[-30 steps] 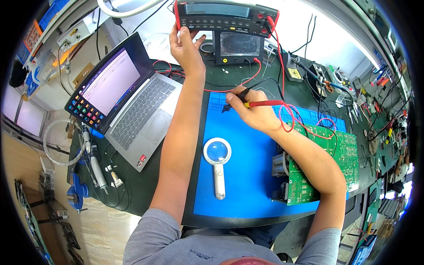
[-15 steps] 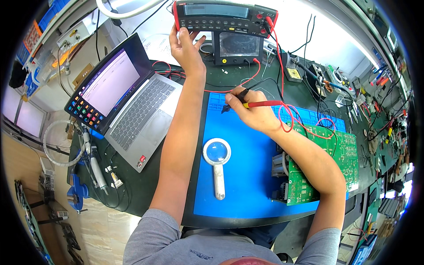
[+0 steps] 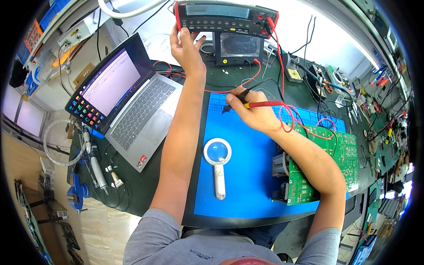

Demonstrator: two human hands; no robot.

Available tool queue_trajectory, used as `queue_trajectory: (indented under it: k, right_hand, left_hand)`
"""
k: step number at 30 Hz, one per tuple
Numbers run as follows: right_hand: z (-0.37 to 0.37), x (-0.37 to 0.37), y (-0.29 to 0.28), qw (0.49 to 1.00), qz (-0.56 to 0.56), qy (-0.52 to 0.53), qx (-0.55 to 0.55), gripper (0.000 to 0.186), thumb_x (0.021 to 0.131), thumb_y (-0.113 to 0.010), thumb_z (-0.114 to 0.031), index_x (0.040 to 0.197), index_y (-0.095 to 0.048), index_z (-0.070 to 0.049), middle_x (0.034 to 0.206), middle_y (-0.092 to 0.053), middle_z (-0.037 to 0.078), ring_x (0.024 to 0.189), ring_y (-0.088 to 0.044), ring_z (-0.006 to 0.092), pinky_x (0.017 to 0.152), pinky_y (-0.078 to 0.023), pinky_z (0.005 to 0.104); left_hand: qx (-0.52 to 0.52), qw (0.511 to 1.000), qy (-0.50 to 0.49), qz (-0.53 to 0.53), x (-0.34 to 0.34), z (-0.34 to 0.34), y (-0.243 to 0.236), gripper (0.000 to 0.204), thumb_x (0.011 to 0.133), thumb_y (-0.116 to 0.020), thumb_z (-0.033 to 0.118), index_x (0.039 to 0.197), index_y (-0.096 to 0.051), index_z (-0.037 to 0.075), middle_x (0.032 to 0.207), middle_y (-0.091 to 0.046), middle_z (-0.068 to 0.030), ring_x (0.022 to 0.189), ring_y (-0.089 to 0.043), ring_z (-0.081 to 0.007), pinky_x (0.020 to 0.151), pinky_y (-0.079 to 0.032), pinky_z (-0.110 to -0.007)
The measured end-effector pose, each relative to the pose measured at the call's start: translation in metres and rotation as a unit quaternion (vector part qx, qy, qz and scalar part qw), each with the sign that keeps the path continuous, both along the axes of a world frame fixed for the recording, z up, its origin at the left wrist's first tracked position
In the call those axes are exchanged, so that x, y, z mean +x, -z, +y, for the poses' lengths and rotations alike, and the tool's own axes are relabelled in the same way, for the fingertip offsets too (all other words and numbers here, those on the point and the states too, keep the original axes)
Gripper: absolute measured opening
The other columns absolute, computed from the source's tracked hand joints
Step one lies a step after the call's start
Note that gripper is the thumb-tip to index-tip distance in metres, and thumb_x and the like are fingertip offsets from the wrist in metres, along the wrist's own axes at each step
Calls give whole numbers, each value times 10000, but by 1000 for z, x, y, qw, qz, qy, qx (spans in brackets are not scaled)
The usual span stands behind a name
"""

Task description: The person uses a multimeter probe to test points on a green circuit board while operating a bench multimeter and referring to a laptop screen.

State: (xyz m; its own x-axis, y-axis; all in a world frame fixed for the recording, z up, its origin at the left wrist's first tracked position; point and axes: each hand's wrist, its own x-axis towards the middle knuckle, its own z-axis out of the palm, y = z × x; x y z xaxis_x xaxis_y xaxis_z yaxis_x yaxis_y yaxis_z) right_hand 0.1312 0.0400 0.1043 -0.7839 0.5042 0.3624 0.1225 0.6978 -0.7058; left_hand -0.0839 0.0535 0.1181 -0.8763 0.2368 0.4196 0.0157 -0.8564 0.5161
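My left hand (image 3: 187,53) grips the lower left corner of a black-and-red bench multimeter (image 3: 218,22), thumb at its front buttons. The meter sits above a second screened instrument (image 3: 238,46). My right hand (image 3: 254,110) is closed on black and red test probes (image 3: 256,104), dark tips pointing left over the blue mat (image 3: 243,176). Their looping leads trail over a green circuit board (image 3: 335,163), partly hidden by my right forearm. A white-rimmed magnifying glass (image 3: 219,179) lies on the mat, between my forearms.
An open silver laptop (image 3: 132,132) stands left of my left arm. Further left are a coiled white hose (image 3: 55,160), a cylindrical tool (image 3: 96,170) and a blue clamp (image 3: 77,192). A soldering station (image 3: 293,74), cables and loose tools crowd the back right.
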Motion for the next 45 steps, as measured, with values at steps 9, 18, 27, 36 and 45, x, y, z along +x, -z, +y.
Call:
queue_trajectory:
  k: [9,18,27,36,45]
  right_hand:
    - [0,1,0,1000,-6,0,-6,282,947,-643,-249,909,-702,24,711,-694,180,680,-701,337,626,-531,391]
    - [1,0,2,1000,-3,0,-8,285,945,-643,-252,902,-699,23,718,-693,186,684,-701,337,627,-529,397]
    - [2,0,4,1000,3,1,-2,276,943,-643,-246,897,-700,20,702,-688,185,677,-696,347,627,-529,401]
    - [2,0,5,1000,10,-7,3,287,946,-637,-257,898,-700,20,702,-686,189,684,-695,355,629,-531,407]
    - [1,1,1,1000,-10,-1,10,291,943,-641,-264,908,-707,17,698,-684,189,681,-696,354,628,-533,406]
  left_hand:
    - [-14,1000,5,17,0,-2,0,480,995,-560,228,1388,-441,-21,1153,-604,-171,1047,-666,-294,805,-615,-401]
    - [2,1000,4,-6,1,1,0,466,981,-571,199,1389,-470,-1,1120,-622,-154,990,-679,-276,737,-630,-370]
    - [6,1000,9,-7,0,0,-1,466,977,-577,197,1383,-474,-6,1118,-618,-154,989,-677,-277,735,-633,-366]
    - [-17,1000,16,10,2,-3,-1,503,986,-564,239,1387,-418,-25,1178,-589,-186,1086,-649,-313,857,-604,-435]
    - [-14,1000,17,4,2,-2,-1,523,975,-571,242,1398,-411,-20,1139,-573,-179,1079,-649,-317,835,-611,-434]
